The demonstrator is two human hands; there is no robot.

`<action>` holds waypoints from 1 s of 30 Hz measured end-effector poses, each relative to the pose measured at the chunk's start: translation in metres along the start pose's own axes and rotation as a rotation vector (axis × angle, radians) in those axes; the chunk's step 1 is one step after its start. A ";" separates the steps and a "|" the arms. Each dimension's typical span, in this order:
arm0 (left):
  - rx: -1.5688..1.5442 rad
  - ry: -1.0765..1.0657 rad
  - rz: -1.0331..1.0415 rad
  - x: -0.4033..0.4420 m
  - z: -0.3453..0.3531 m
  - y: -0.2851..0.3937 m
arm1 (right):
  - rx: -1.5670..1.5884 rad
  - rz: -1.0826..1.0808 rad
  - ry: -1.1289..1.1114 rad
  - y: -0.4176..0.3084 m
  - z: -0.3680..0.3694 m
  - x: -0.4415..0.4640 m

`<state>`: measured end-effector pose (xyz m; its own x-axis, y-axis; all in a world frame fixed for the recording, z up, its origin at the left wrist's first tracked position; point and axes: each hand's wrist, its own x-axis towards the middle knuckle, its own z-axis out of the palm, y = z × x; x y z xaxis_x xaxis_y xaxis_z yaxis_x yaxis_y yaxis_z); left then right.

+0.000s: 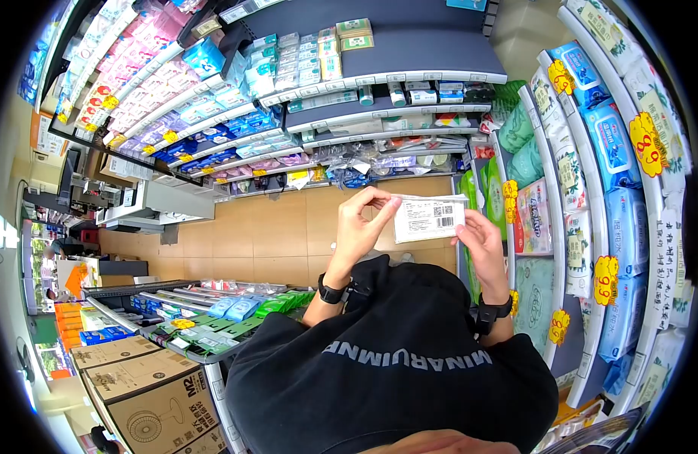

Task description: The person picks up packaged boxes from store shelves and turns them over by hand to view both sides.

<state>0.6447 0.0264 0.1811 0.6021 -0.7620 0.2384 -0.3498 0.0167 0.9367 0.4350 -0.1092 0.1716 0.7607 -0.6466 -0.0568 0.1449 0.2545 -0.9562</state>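
Note:
A small flat white packet (428, 218) with printed text, a QR code and a barcode is held up in front of my chest, its printed side facing me. My left hand (360, 227) pinches its upper left corner between thumb and fingers. At the right edge, my right hand (481, 240) grips it with the thumb on the printed face. The packet's far side is hidden, so its contents cannot be made out.
Close on my right, shelves hold blue wipe packs (610, 144) and yellow price tags (646, 144). Ahead stands a stocked shelf unit (394, 76). Behind left are a low display rack (235, 314) and a fan carton (156, 408). Tiled floor (273, 227) lies between.

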 end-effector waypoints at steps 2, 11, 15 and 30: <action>-0.044 0.012 -0.055 0.000 0.002 -0.002 | -0.002 0.004 0.001 0.001 0.001 0.000; -0.413 0.009 -0.331 0.000 0.006 -0.005 | -0.046 0.038 0.001 0.009 0.001 -0.003; -0.446 0.028 -0.325 -0.002 0.006 -0.007 | -0.003 0.073 -0.028 0.009 0.003 -0.004; -0.459 0.061 -0.307 -0.004 0.003 -0.015 | -0.054 0.069 -0.068 0.006 0.007 -0.005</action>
<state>0.6450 0.0273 0.1650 0.6720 -0.7380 -0.0616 0.1887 0.0902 0.9779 0.4364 -0.0996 0.1684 0.8090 -0.5783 -0.1048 0.0584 0.2565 -0.9648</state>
